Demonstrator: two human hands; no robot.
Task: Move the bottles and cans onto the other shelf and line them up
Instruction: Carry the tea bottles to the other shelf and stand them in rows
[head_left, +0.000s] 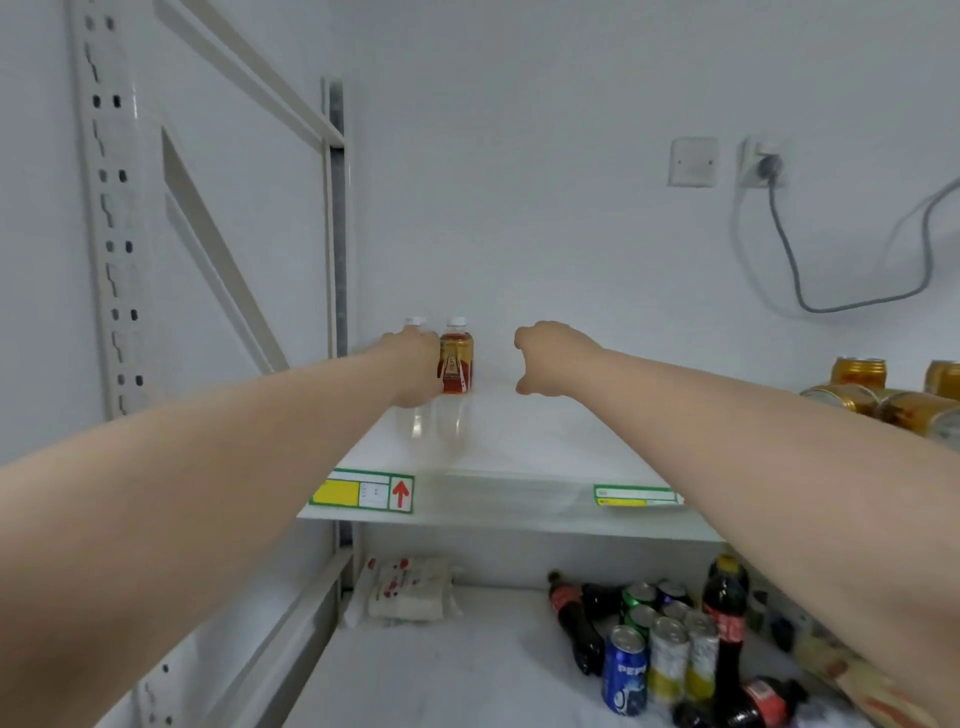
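My left hand (415, 364) grips the white-capped clear plastic bottle (414, 325); right hand (545, 358) is empty, loosely curled. Jostling could topple the touching amber tea bottle (456, 358).

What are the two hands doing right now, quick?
Left hand: closed around a white-capped bottle at the back of the upper shelf.
Right hand: loosely curled, holding nothing.
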